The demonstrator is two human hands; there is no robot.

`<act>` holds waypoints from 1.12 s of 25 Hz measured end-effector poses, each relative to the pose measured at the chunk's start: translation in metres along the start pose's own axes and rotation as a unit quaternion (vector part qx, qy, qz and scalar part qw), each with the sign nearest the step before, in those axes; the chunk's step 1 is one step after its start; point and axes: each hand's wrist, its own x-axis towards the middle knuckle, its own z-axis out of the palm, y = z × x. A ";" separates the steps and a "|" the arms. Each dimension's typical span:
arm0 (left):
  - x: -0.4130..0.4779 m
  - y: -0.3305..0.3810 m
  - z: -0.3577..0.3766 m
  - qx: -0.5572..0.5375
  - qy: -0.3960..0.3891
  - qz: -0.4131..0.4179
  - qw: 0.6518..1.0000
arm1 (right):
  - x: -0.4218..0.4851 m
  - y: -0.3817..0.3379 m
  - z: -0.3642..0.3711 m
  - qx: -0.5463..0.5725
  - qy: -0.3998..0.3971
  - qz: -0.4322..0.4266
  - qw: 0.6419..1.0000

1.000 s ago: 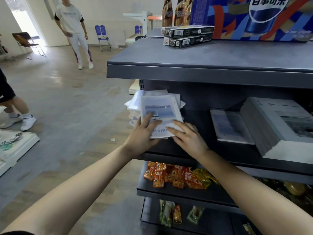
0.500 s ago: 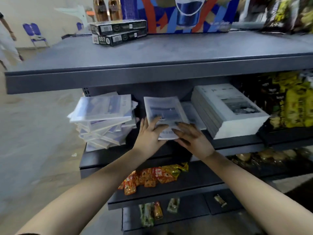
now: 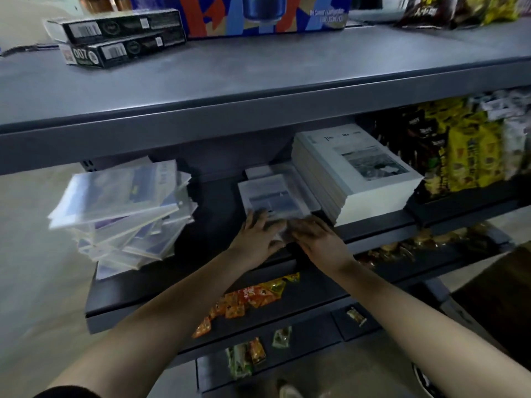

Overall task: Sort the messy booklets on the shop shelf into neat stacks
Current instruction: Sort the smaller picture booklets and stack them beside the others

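While looking down over the lower tiers, saw green packets [image 3: 244, 360] on the bottom tier and orange packets [image 3: 247, 297] strewn on the tier above. Had both bare forearms stretched toward the shelf [image 3: 218, 214] of booklets. Had the left hand [image 3: 258, 237] on the near left corner of a booklet [image 3: 273, 196], fingers spread and almost straight on its cover, curled round nothing. Had the right hand [image 3: 319, 239] just beside it on the near right corner, fingers likewise flat and close together, the fingertips of the two hands almost meeting. Could not tell through the blur whether either thumb hooked under the edge. Found the booklet lying flat on a low stack [image 3: 298, 179] at the middle of the shelf, roughly square with it. Saw a tall neat stack [image 3: 367, 173] just beside that on the right, a grey photo on its top cover. Saw a messy pile [image 3: 126, 214] well apart on the left, fanned and tilted, overhanging the shelf's end. Noted yellow bags [image 3: 465, 159] upright at the far right. Farther up, on the top shelf [image 3: 258, 76], found two black cartons [image 3: 120, 38] stacked at the left, a red and blue box [image 3: 258, 12] behind them, and dark bags [image 3: 448, 10] at the right corner.
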 end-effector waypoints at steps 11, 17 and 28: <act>0.046 -0.006 -0.006 0.009 -0.019 0.000 1.000 | 0.026 0.004 -0.010 0.036 -0.084 0.099 0.991; 0.066 -0.006 -0.011 0.035 -0.034 -0.012 0.999 | 0.050 0.003 -0.018 0.020 -0.164 0.184 0.969; 0.073 -0.004 -0.017 0.028 -0.042 -0.024 0.998 | 0.063 0.017 -0.017 0.061 -0.205 0.201 0.956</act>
